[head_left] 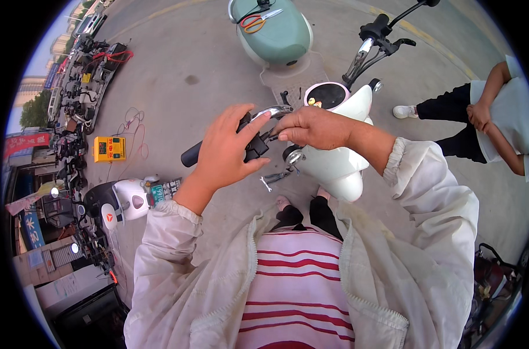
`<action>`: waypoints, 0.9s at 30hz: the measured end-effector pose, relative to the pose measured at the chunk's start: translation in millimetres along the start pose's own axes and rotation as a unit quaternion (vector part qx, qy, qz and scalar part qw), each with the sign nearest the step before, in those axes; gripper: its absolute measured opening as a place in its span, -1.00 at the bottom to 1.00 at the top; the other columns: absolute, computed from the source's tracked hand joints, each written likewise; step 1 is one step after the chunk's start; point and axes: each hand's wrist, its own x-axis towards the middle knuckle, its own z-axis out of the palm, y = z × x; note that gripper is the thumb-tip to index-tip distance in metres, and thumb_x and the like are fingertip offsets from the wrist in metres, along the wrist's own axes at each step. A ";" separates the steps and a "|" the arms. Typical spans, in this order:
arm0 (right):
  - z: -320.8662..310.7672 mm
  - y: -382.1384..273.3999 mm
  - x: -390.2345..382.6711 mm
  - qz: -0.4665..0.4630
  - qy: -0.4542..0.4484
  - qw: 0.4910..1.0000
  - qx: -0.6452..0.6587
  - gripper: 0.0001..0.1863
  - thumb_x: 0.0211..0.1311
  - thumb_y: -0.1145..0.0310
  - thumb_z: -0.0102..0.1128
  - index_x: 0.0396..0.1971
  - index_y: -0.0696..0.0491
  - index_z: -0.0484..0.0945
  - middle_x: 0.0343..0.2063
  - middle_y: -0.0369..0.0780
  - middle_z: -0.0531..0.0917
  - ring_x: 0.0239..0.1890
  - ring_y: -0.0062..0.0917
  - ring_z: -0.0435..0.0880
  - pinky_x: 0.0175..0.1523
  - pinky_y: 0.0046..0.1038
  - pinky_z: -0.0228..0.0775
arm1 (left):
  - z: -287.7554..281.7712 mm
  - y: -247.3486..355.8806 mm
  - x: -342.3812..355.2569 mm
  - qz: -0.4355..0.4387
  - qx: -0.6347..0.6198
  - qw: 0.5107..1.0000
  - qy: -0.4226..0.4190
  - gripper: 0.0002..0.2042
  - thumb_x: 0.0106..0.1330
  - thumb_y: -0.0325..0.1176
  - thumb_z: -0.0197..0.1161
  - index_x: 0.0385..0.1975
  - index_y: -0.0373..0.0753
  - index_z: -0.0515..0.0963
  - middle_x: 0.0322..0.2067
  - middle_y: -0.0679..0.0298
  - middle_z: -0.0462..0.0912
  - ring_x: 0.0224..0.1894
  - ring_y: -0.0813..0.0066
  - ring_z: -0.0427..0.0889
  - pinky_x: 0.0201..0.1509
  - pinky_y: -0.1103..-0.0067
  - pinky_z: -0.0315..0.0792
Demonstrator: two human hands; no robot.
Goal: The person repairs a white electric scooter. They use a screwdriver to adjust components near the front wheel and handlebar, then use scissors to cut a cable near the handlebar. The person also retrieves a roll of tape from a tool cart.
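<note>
Here, the handlebar runs under the left hand, beside the right hand.

White-fronted scooter standing upright here, chrome handlebar gleaming and curving left of it, black handle angling out to lower left, dark switch housing alongside, partly covered

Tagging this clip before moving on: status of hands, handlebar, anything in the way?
Left hand gripping handlebar at the switch block. Right hand at the chrome section, hold hidden. Scissors on seat, bystander off right; both apart from hands.
</note>
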 end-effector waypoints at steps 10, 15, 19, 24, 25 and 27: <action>-8.1 -7.6 15.7 -0.016 -0.076 0.980 -0.182 -0.77 0.21 0.29 -0.01 -0.25 0.10 0.50 -0.42 -0.08 0.57 -0.30 -0.17 0.52 -0.21 -0.29 0.32 | -1.4 -3.1 -17.8 -0.076 0.028 0.997 -0.014 -0.35 -0.25 -0.19 0.41 0.01 0.06 0.41 0.12 0.02 0.25 0.04 0.07 0.34 0.05 0.30 0.23; 2.0 -8.1 11.5 -0.004 -0.030 0.982 -0.185 -0.78 0.20 0.27 0.01 -0.31 0.10 0.51 -0.43 -0.05 0.57 -0.32 -0.12 0.52 -0.22 -0.24 0.32 | 3.3 3.2 -23.4 -0.080 0.037 0.995 0.055 -0.42 -0.20 -0.19 0.42 -0.05 -0.01 0.45 0.03 0.09 0.31 -0.01 0.14 0.37 -0.01 0.34 0.25; 9.1 -15.2 5.8 0.014 -0.010 0.986 -0.168 -0.76 0.21 0.24 0.00 -0.36 0.10 0.52 -0.45 -0.06 0.57 -0.34 -0.13 0.52 -0.23 -0.22 0.31 | 19.0 23.7 -62.7 -0.162 0.047 0.978 0.122 -0.52 -0.10 -0.21 0.39 -0.13 -0.17 0.46 -0.21 0.13 0.44 -0.17 0.18 0.42 -0.13 0.37 0.28; 6.4 -1.1 1.2 0.004 0.007 0.993 -0.116 -0.73 0.21 0.20 -0.01 -0.41 0.09 0.54 -0.48 -0.10 0.57 -0.35 -0.18 0.52 -0.23 -0.26 0.32 | 16.9 29.2 -61.1 -0.165 0.088 0.972 0.143 -0.76 0.03 -0.25 0.31 -0.36 -0.22 0.50 -0.39 0.20 0.47 -0.34 0.22 0.44 -0.29 0.42 0.30; 8.2 2.3 0.7 -0.015 0.021 0.994 -0.110 -0.73 0.22 0.20 -0.01 -0.41 0.09 0.54 -0.49 -0.10 0.57 -0.35 -0.19 0.52 -0.23 -0.28 0.32 | 15.1 25.5 -62.6 -0.150 0.113 0.972 0.141 -0.79 0.05 -0.26 0.29 -0.39 -0.22 0.50 -0.40 0.20 0.48 -0.37 0.21 0.46 -0.33 0.43 0.31; 12.6 9.9 -0.8 -0.050 0.048 0.993 -0.093 -0.73 0.22 0.20 -0.02 -0.41 0.09 0.54 -0.49 -0.10 0.57 -0.37 -0.21 0.52 -0.23 -0.31 0.32 | 16.6 23.6 -63.6 -0.169 0.091 0.976 0.098 -0.82 0.10 -0.26 0.25 -0.42 -0.22 0.49 -0.44 0.19 0.50 -0.43 0.19 0.48 -0.41 0.43 0.33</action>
